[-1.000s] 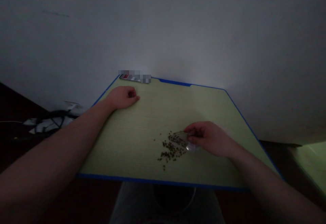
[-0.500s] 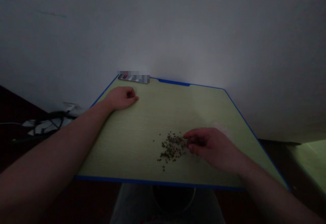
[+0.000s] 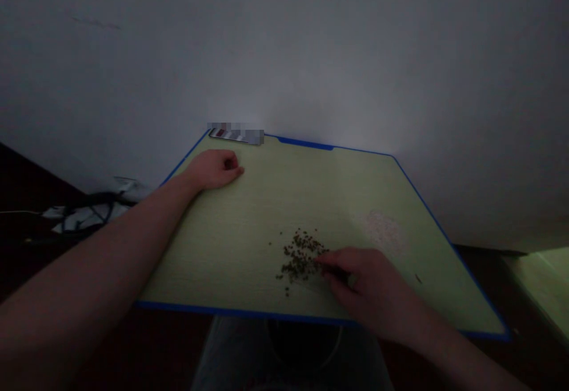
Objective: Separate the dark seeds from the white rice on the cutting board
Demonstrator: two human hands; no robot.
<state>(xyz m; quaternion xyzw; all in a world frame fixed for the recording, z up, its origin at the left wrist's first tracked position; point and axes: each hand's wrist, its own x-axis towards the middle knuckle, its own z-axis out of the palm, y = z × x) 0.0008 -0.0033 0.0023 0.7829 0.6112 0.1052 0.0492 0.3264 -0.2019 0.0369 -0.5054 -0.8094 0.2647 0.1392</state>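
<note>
A loose pile of small brown and greenish grains (image 3: 300, 258), perhaps beans or seeds, lies on the pale table (image 3: 267, 201) near its front edge. At the pile's right side, my right hand (image 3: 364, 284) is closed, its thumb and forefinger tips down at the grains. Whatever sits between those fingertips is too small and dark to make out. My left hand (image 3: 216, 167) rests on the table's far left part, fingers curled in, with nothing visible in them. Closest to it is a phone (image 3: 235, 136), partly blurred out, at the back left corner.
A patch of fine pale grains (image 3: 383, 230) is spread right of the pile. One thin dark piece (image 3: 418, 278) lies near the right edge. Below the front edge, a dark round container (image 3: 304, 343) stands between my legs. Cables (image 3: 95, 207) lie left of the table, and a wall (image 3: 302, 53) stands behind.
My right hand has moved toward me and slightly right, its fingertips now lower on the pile. The pale patch and the thin dark piece have come into fuller view. My left hand stays put.
</note>
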